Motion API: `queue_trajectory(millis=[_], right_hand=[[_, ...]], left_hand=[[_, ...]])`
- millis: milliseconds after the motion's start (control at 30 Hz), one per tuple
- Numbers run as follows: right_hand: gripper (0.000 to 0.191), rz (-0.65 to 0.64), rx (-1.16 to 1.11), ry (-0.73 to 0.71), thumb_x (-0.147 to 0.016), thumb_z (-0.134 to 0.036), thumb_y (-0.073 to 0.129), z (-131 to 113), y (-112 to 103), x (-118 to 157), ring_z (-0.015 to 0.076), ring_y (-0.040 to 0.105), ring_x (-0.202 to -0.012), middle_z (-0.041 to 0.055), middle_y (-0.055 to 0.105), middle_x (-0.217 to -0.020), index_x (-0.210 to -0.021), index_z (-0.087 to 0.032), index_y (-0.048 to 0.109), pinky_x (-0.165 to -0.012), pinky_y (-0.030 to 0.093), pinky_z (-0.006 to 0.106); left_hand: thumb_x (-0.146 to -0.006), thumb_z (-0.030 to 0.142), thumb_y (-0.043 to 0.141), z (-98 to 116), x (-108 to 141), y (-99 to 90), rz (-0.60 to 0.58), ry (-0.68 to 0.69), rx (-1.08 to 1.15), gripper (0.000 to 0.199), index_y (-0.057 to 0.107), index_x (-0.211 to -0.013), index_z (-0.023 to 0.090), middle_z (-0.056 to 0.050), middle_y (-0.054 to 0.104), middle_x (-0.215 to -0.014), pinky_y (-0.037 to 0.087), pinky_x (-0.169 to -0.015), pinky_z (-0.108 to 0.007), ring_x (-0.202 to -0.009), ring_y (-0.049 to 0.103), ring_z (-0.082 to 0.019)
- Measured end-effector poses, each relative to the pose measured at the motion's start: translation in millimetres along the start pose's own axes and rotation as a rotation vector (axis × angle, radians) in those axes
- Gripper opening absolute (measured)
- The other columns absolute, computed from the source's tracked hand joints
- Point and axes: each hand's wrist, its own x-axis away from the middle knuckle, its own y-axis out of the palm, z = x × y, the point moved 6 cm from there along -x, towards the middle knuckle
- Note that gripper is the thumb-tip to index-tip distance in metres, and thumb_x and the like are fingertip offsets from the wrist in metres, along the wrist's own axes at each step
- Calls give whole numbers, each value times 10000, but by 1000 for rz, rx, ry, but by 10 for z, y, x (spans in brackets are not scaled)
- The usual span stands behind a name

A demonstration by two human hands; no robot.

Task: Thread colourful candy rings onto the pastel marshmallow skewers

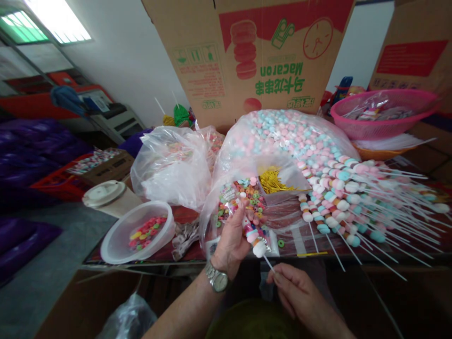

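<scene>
My left hand (230,242), with a steel wristwatch (217,278) on its wrist, grips the upper end of a candy skewer (254,241) threaded with pastel sweets. A clear wrapper or bag (229,200) seems to lie around its top, though I cannot tell exactly. My right hand (298,293) pinches the skewer's white stick below a white marshmallow. Just beyond lie a small bag of yellow twist ties (271,181) and a large clear bag of pink and blue sweets (282,136). Many finished skewers (353,202) fan out across the table to the right.
A round plastic tub of ring candies (137,234) stands at the table's front left, near a clear bag (169,165). A pink basket (384,115) sits back right. A macaron carton (247,56) rises behind. Purple bags (35,150) lie left.
</scene>
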Motion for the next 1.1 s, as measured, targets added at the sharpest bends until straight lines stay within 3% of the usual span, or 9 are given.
queue_trajectory(millis=[167, 300, 433, 533, 633, 767, 933, 1033, 1100], right_hand=[[282, 328, 909, -404, -938, -234, 348, -264, -307, 129, 136, 560, -593, 20, 586, -632, -795, -175, 584, -574, 389, 225], [260, 559, 1240, -620, -895, -118, 372, -245, -397, 224, 155, 590, -586, 33, 611, -595, -920, -151, 629, -631, 416, 242], [267, 436, 1012, -595, -920, -163, 345, -185, -220, 195, 135, 566, -560, 26, 599, -607, -863, -157, 606, -570, 402, 214], [303, 193, 578, -316, -955, -312, 333, -56, -52, 79, 100, 455, -488, -30, 487, -566, -785, -182, 546, -471, 339, 191], [344, 219, 261, -136, -938, -445, 354, 23, -55, -18, 87, 322, -452, -72, 343, -529, -796, -184, 528, -416, 262, 191], [383, 347, 213, -211, -887, -505, 436, -41, -208, -85, 99, 380, -554, -33, 428, -607, -722, -173, 527, -499, 315, 204], [387, 152, 10, 40, -857, -545, 459, 56, -259, -35, 71, 251, -397, -105, 291, -439, -807, -172, 548, -389, 183, 190], [393, 63, -2, 89, -857, -554, 432, 15, -207, -2, 73, 220, -357, -115, 284, -396, -818, -178, 540, -372, 182, 195], [385, 146, 180, -9, -875, -528, 407, -103, -215, -12, 87, 313, -398, -79, 368, -445, -778, -179, 539, -405, 243, 200]], left_hand=[[-819, 365, 623, -14, -12, -19, 28, 12, 13, 228, 568, -752, 154, 44, 520, -506, 505, -568, -249, -477, 537, -102], [-860, 389, 560, -50, -13, -19, 107, -25, -40, 263, 571, -791, 136, 24, 542, -496, 510, -543, -266, -455, 548, -114], [-832, 429, 588, -144, 18, -25, 134, -45, -24, 286, 547, -777, 151, 36, 544, -509, 523, -579, -277, -441, 539, -102], [-810, 467, 599, -256, 58, 13, 35, -91, -31, 314, 548, -776, 159, 44, 539, -508, 531, -644, -307, -448, 533, -99], [-783, 487, 622, -385, 141, 38, -48, -91, -64, 324, 556, -780, 169, 37, 557, -528, 519, -659, -316, -488, 554, -115], [-766, 477, 647, -502, 243, -1, -121, -163, -176, 329, 598, -776, 152, -9, 613, -613, 492, -632, -279, -587, 601, -143], [-697, 467, 721, -130, 105, -14, -173, -157, -153, 434, 630, -969, 141, -74, 679, -843, 497, -738, -319, -797, 643, -203], [-699, 332, 742, 21, 3, 38, -81, -123, -70, 286, 625, -897, 161, -18, 654, -683, 501, -646, -302, -669, 639, -184], [-727, 267, 710, -51, -1, 89, -20, -138, -13, 160, 594, -731, 158, 26, 573, -529, 484, -562, -271, -523, 586, -144]])
